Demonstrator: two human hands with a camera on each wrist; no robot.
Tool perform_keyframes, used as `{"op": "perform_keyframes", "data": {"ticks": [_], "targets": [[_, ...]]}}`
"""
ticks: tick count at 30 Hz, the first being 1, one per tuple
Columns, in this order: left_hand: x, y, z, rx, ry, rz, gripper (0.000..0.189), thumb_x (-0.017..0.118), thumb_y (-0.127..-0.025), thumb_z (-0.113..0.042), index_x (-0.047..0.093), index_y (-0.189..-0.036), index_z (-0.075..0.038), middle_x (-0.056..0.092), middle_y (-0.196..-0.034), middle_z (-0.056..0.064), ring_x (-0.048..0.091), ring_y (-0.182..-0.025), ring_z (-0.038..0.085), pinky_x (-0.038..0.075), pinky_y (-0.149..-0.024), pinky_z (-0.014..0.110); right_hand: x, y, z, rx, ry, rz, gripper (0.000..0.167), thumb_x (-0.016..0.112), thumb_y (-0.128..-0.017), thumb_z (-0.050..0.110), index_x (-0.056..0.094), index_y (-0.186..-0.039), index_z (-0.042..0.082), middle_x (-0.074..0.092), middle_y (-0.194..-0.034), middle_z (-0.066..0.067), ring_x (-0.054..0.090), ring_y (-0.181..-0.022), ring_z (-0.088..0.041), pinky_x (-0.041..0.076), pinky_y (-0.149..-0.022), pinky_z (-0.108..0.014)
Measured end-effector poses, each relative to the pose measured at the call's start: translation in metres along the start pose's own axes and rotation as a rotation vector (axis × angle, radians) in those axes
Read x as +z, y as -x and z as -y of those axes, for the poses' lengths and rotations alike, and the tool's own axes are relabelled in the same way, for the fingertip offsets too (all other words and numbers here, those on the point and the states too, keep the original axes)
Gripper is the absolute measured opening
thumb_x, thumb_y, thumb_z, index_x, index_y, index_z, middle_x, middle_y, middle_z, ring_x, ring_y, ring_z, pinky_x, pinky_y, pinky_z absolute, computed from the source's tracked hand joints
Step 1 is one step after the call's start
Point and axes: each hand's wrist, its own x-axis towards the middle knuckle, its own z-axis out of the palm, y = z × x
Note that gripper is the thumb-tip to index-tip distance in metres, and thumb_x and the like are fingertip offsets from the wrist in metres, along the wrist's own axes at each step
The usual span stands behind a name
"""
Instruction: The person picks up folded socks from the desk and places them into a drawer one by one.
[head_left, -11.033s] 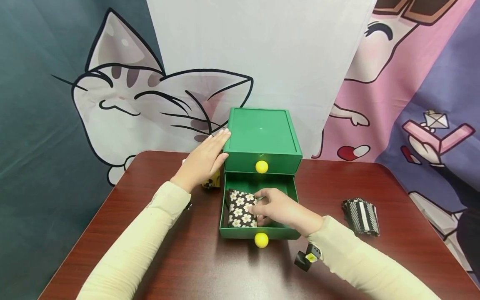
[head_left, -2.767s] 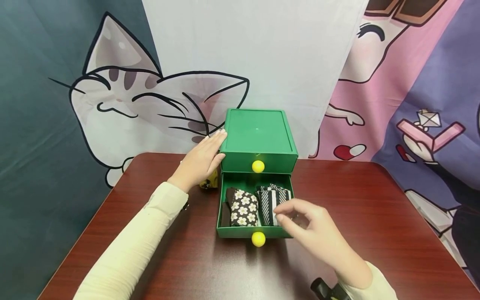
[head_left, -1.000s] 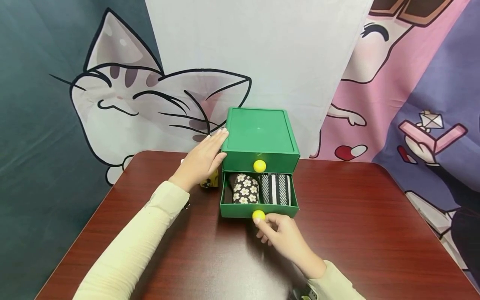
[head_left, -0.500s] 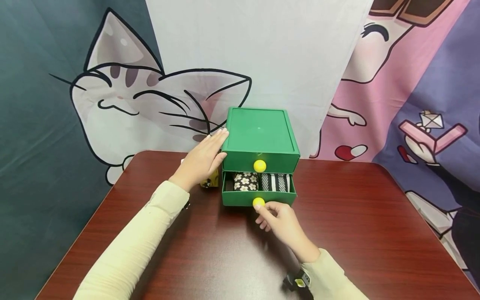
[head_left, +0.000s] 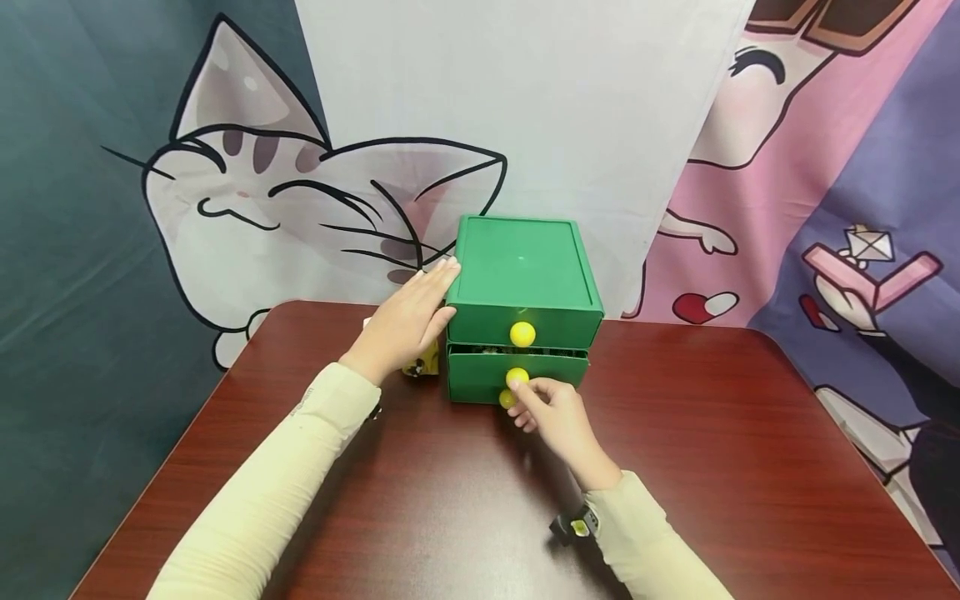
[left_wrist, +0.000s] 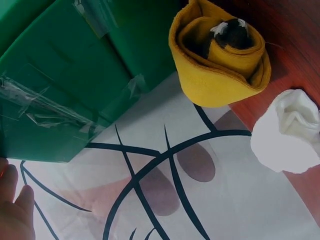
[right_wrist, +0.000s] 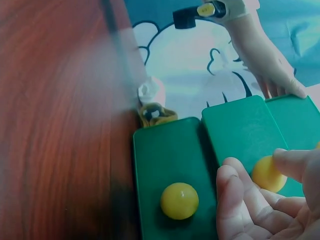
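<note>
A green drawer cabinet (head_left: 521,262) with round yellow knobs stands on the table. Its middle drawer (head_left: 474,379) is pushed almost fully in; only a thin gap shows above its front, with dark patterned socks barely visible inside. My right hand (head_left: 562,425) pinches that drawer's yellow knob (right_wrist: 267,174) between thumb and fingers. Below it, the bottom drawer (right_wrist: 162,157) shows its own knob in the right wrist view. My left hand (head_left: 405,321) lies with straight fingers against the cabinet's upper left side; in the left wrist view only its fingertips (left_wrist: 9,185) appear.
Left of the cabinet, partly behind my left hand, sit a rolled yellow sock (left_wrist: 220,65) and a rolled white sock (left_wrist: 287,135). The brown wooden table (head_left: 712,467) spreads to both sides. A printed cloth backdrop (head_left: 525,108) hangs right behind it.
Striped socks from the table's right now lie beside the flowered ones in the middle drawer. My right hand has then pushed that drawer inward by its knob. My left hand has stayed put.
</note>
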Motion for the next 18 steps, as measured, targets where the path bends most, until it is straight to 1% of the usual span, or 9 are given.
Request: {"op": "perform_keyframes", "data": {"ticks": [7,11,15,17,18], "targets": [[0.0,-0.001,-0.001,0.003,-0.003,-0.006,0.058,0.048,-0.107,-0.023,0.031,-0.157,0.003,0.034,-0.162,0.016,0.029,-0.151,0.03,0.016,-0.126,0.039,0.0,-0.012,-0.001,-0.015,-0.008,-0.01,0.035,0.066,-0.101,0.026,0.073,-0.094,-0.007,0.072,-0.073,-0.012,0.068,-0.06,-0.02,0.059,-0.055,-0.026],[0.001,-0.001,-0.001,0.0,0.001,-0.011,0.058,0.048,-0.107,-0.022,0.032,-0.157,0.003,0.035,-0.162,0.016,0.031,-0.15,0.032,0.017,-0.126,0.039,0.0,-0.013,-0.002,-0.009,-0.011,-0.011,0.035,0.066,-0.1,0.026,0.073,-0.094,-0.008,0.073,-0.073,-0.012,0.067,-0.06,-0.018,0.059,-0.055,-0.027],[0.001,0.0,-0.002,-0.015,0.006,-0.008,0.058,0.048,-0.107,-0.022,0.032,-0.157,0.002,0.034,-0.162,0.015,0.03,-0.15,0.031,0.018,-0.126,0.04,0.001,-0.015,-0.004,-0.013,-0.024,-0.011,0.036,0.066,-0.1,0.026,0.072,-0.094,-0.009,0.073,-0.073,-0.012,0.067,-0.059,-0.016,0.059,-0.055,-0.026],[0.001,0.001,-0.002,-0.02,0.009,-0.007,0.058,0.048,-0.107,-0.022,0.032,-0.157,0.002,0.034,-0.162,0.015,0.03,-0.151,0.031,0.018,-0.126,0.041,0.002,-0.015,-0.004,-0.013,-0.03,-0.012,0.036,0.067,-0.1,0.026,0.072,-0.094,-0.009,0.073,-0.074,-0.013,0.067,-0.06,-0.018,0.059,-0.056,-0.027],[0.001,0.001,-0.002,-0.019,0.009,-0.007,0.058,0.048,-0.107,-0.022,0.032,-0.157,0.002,0.035,-0.162,0.016,0.03,-0.151,0.031,0.019,-0.126,0.042,0.002,-0.014,-0.005,-0.011,-0.028,-0.017,0.036,0.067,-0.1,0.027,0.072,-0.094,-0.008,0.073,-0.074,-0.013,0.068,-0.06,-0.02,0.059,-0.056,-0.027]]}}
